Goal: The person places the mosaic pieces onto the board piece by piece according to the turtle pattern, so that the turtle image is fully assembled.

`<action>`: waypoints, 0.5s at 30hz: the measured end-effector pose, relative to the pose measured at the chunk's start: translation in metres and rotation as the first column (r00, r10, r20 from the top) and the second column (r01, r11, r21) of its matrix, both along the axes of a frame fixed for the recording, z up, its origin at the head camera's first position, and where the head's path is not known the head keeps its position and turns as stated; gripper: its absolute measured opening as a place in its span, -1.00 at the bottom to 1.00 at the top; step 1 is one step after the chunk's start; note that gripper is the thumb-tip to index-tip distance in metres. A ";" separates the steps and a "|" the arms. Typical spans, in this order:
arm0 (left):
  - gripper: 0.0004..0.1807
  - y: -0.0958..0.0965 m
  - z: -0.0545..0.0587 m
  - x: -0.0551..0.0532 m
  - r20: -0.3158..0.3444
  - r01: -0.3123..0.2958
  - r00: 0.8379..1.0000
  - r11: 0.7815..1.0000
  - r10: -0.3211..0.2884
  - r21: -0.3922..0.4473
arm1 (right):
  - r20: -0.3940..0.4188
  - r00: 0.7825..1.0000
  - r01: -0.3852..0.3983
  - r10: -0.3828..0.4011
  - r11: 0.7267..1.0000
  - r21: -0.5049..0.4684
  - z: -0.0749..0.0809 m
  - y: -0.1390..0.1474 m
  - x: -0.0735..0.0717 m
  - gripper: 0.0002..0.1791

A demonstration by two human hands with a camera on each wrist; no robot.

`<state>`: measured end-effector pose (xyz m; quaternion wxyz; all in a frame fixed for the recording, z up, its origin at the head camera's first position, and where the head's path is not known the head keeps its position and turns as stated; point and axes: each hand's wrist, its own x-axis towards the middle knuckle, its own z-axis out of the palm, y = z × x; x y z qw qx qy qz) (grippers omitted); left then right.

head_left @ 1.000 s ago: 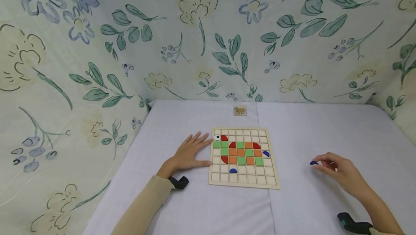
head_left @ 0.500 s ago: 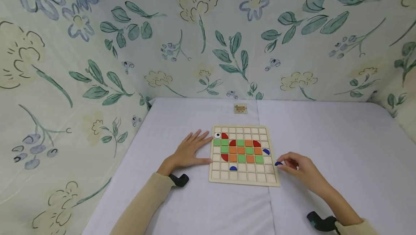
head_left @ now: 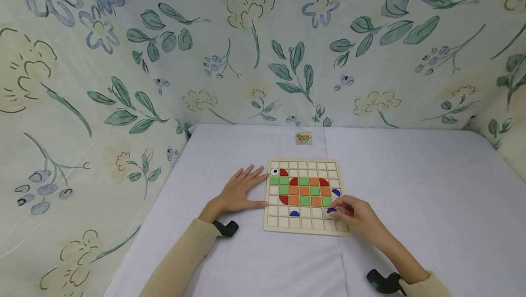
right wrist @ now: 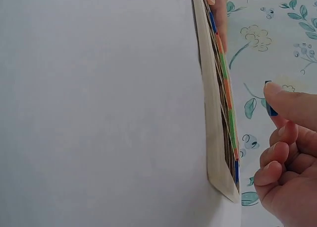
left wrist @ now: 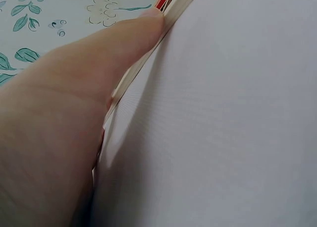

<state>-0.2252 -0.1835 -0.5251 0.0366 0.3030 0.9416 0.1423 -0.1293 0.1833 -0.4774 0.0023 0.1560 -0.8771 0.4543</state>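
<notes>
A square wooden grid board (head_left: 304,231) lies on the table, holding green, orange and red tiles, an eye tile (head_left: 275,172) and two blue half-round tiles, one at the lower left (head_left: 294,214) and one at the right (head_left: 336,192). My left hand (head_left: 238,192) rests spread on the table, thumb and fingertips at the board's left edge. Between thumb and fingers, my right hand (head_left: 356,215) pinches another blue half-round tile (head_left: 331,210) over the board's lower right cells. In the right wrist view this tile (right wrist: 270,107) is seen edge-on, partly covered by the thumb.
A small picture card (head_left: 304,138) lies near the far table edge behind the board. White cloth (head_left: 415,164) covers the table. A floral curtain (head_left: 230,68) hangs behind and at the left.
My right hand has moved left with the blue half-round tile, from the cloth right of the board to above its lower right cells. My left hand has stayed in place.
</notes>
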 end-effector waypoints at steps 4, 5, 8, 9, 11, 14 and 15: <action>0.03 0.001 0.000 0.000 -0.009 -0.001 1.000 1.000 0.001 0.007 | 0.036 0.999 -0.006 0.006 1.000 0.000 -0.002 -0.008 -0.001 -0.88; 0.04 0.001 0.000 0.000 -0.010 -0.001 1.000 1.000 0.001 0.009 | 0.040 0.999 -0.008 0.008 1.000 0.002 -0.002 -0.010 -0.001 -0.88; 0.04 0.001 0.001 0.001 0.000 -0.001 1.000 1.000 0.001 0.009 | 0.049 0.999 -0.005 0.005 1.000 0.017 -0.003 -0.016 -0.002 -0.87; 0.04 0.001 0.001 0.001 0.005 -0.001 1.000 1.000 0.001 0.006 | 0.047 0.999 -0.005 0.004 1.000 0.022 -0.003 -0.018 -0.002 -0.86; 0.04 0.001 0.001 0.001 0.013 -0.003 1.000 1.000 0.003 0.003 | 0.037 0.999 -0.010 0.009 0.999 0.031 -0.004 -0.021 -0.003 -0.85; 0.05 0.001 0.001 0.001 0.018 -0.008 1.000 1.000 0.008 -0.009 | 0.034 0.999 -0.016 0.015 0.999 0.038 -0.005 -0.026 -0.004 -0.85; 0.05 0.001 0.001 0.001 0.017 -0.008 1.000 1.000 0.008 -0.007 | 0.036 0.999 -0.016 0.015 0.999 0.041 -0.006 -0.027 -0.004 -0.85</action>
